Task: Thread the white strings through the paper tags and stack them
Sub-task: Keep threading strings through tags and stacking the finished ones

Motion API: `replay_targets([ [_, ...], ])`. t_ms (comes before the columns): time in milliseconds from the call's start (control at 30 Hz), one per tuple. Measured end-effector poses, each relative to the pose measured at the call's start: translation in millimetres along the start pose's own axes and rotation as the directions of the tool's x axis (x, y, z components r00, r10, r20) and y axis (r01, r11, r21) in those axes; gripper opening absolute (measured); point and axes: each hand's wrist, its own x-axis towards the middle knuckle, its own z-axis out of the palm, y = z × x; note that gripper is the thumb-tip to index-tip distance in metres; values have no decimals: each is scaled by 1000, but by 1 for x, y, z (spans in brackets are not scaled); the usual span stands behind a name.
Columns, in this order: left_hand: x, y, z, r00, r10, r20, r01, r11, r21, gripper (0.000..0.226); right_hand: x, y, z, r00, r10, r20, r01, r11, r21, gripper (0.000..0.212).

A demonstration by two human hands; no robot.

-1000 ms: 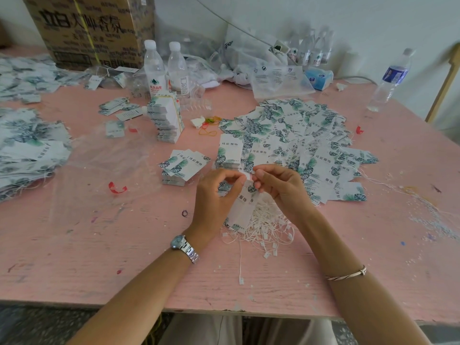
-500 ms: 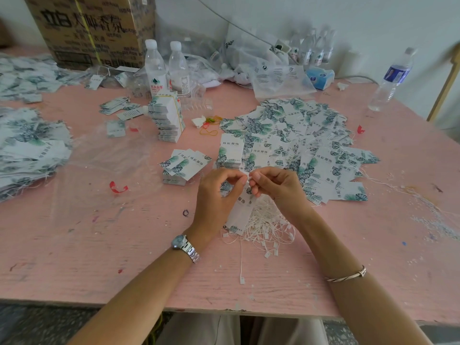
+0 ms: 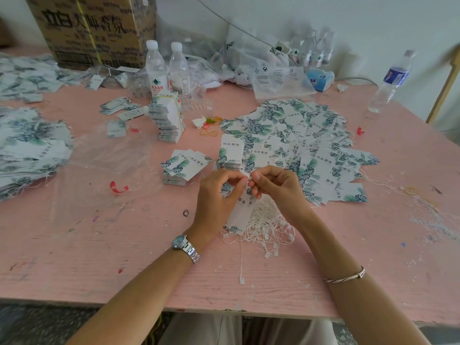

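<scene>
The left hand (image 3: 219, 192) holds one paper tag (image 3: 240, 212) upright by its top corner. Its fingers (image 3: 236, 181) are clamped on the card, and the rest of the tag hangs down below them. The right hand (image 3: 276, 188) meets it tip to tip, fingers (image 3: 258, 176) pinched together at the tag's top edge. I judge that they grip the end of a white string (image 3: 241, 260), though the strand between the fingertips is too fine to make out. One strand trails from under the tag toward the person, ending in a small tab on the table (image 3: 99, 257).

The step in hand looks like feeding the string end through the tag's hole. To do it well, the left fingers should grip just beside the hole without covering it, so the card stays stiff. The right fingers should hold the string close to its tip so it does not buckle, then re-pinch on the far side and draw it through in one pull.

The pile of loose strings (image 3: 268, 227) lies directly beneath the fingers, so a dropped end could tangle there. A neat stack of tags (image 3: 230, 155) sits just beyond the fingertips, with a fanned stack (image 3: 184, 165) off the left fingers' side. The wide spread of strung tags (image 3: 311, 135) lies beyond the right fingers and looks like the place for the finished tag
</scene>
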Motion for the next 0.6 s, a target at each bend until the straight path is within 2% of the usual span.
replay_targets([
  [200, 0, -1, 0, 1000, -7, 15, 8, 1000, -5, 8, -2, -2, 4, 1000, -26, 14, 27, 998, -58, 13],
  [400, 0, -2, 1, 995, -19, 100, 25, 998, -58, 10, -2, -3, 5, 1000, -20, -7, 18, 982, -188, 13],
  [600, -1, -5, 1, 992, -22, 125, 27, 999, -44, 9, -5, -2, 9, 1000, 6, 3, -5, 984, -177, 16],
])
